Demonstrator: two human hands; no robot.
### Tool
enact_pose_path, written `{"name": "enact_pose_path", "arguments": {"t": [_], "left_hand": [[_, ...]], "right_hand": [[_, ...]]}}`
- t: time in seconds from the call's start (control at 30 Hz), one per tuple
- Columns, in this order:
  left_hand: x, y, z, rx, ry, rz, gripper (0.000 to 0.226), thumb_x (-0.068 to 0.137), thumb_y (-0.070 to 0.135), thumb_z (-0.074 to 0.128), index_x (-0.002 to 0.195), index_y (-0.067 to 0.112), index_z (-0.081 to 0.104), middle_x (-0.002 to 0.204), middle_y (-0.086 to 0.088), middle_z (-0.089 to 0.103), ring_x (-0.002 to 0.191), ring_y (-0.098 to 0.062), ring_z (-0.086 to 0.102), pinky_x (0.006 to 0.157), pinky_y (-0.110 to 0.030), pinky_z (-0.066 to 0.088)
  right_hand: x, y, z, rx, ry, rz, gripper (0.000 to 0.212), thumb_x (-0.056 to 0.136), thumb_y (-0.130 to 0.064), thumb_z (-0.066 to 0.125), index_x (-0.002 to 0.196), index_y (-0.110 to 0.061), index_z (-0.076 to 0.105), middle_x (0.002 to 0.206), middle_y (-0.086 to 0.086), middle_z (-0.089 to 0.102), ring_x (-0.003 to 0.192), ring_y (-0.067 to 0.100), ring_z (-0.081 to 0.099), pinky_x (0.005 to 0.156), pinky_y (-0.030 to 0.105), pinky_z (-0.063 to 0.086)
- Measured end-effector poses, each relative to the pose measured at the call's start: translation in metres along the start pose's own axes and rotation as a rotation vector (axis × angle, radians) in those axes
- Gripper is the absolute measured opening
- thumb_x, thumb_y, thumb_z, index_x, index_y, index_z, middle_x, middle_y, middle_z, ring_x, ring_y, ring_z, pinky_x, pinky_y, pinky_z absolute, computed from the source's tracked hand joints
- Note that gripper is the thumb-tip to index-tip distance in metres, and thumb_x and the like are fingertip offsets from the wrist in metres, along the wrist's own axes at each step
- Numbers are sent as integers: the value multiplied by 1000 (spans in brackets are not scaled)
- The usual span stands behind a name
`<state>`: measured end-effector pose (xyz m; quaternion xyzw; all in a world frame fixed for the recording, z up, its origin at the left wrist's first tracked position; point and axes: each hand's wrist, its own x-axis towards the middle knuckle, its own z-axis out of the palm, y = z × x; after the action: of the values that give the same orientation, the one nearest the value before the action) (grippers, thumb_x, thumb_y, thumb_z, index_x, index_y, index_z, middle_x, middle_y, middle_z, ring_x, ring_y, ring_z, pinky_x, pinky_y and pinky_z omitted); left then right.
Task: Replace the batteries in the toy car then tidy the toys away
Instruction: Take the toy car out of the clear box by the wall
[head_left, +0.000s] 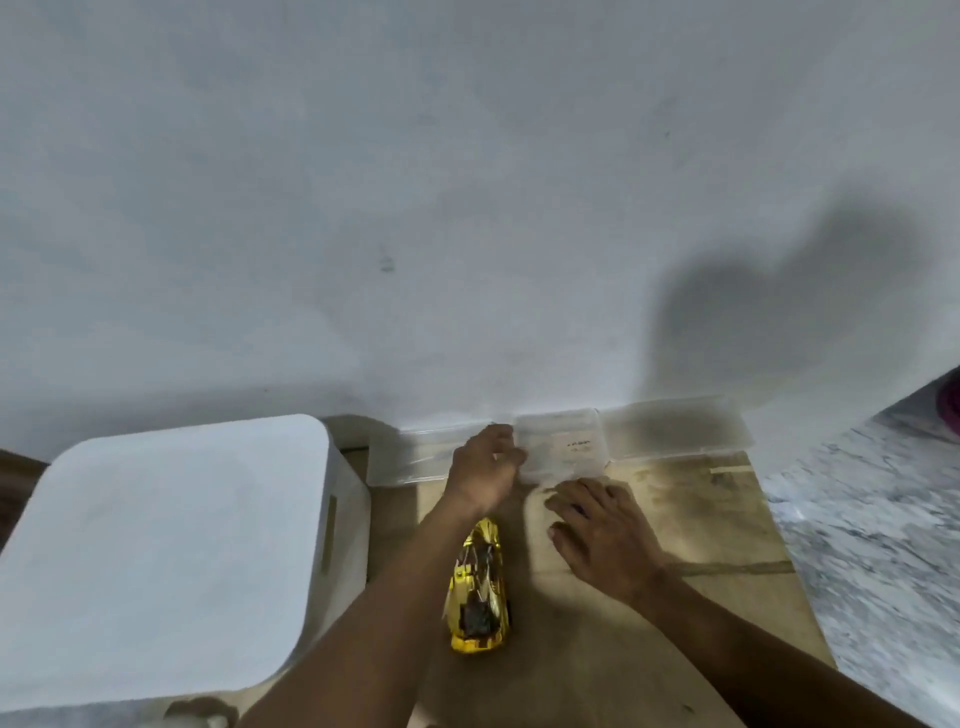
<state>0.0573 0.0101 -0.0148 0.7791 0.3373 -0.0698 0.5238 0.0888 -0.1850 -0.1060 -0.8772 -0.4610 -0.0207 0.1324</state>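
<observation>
A shiny gold toy car (478, 587) lies on a sheet of cardboard (717, 525), nose pointing away from me, between my two forearms. My left hand (483, 467) reaches past the car to a small clear plastic box (566, 441) by the wall, and its curled fingers grip the box's left edge. Just in front of that box, my right hand (602, 535) rests palm down on the cardboard with the fingers spread. A small dark thing shows under its fingers; I cannot tell what it is.
A white lidded storage bin (156, 545) stands to the left of the cardboard. A long clear plastic container (680, 428) lies along the white wall behind the small box. Marbled floor (883, 545) lies to the right.
</observation>
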Motion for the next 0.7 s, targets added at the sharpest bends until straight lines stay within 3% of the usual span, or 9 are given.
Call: {"name": "enact_pose_path", "arguments": {"t": [0.1,0.23,0.4,0.5,0.57,0.7], "left_hand": [[-2,-4,-32,201,91,65,29,97,24,59,124,20,67,116,-6,73,96,-21,67,81,-25,50],[3,-24,-64,560,115,75,41,95,27,59,135,19,59,130,-8,66,117,-27,62,97,-34,51],[7,-56,-81,782,78,48,72,81,46,72,144,21,49,141,-9,53,129,-33,52,102,-49,51],[10,-72,-79,784,98,60,75,81,39,77,146,19,47,147,-8,47,132,-32,50,104,-46,49],[14,-79,-77,782,124,69,75,81,36,79,147,19,46,147,-10,44,133,-31,47,105,-45,48],[18,-84,-75,841,172,84,64,84,27,75,142,19,48,141,-13,47,128,-32,49,100,-44,51]], "right_hand": [[16,-14,-2,102,151,-62,25,85,-33,58,105,-25,72,108,-6,69,103,15,61,88,30,43],[59,-41,-4,269,167,-91,24,84,-26,59,103,-21,72,106,-3,67,102,14,56,84,31,45],[112,-70,-9,286,-118,-68,36,87,-19,60,123,-16,65,130,4,58,122,25,53,99,40,48],[128,-81,-5,174,-286,-54,47,87,-17,62,133,-18,56,139,4,49,132,24,43,109,42,37],[133,-86,-1,60,-315,-64,49,84,-21,66,132,-19,54,135,4,50,130,25,43,109,45,34],[138,-94,7,-74,-275,-40,47,74,-23,72,118,-19,56,119,5,55,114,29,54,97,49,45]]}}
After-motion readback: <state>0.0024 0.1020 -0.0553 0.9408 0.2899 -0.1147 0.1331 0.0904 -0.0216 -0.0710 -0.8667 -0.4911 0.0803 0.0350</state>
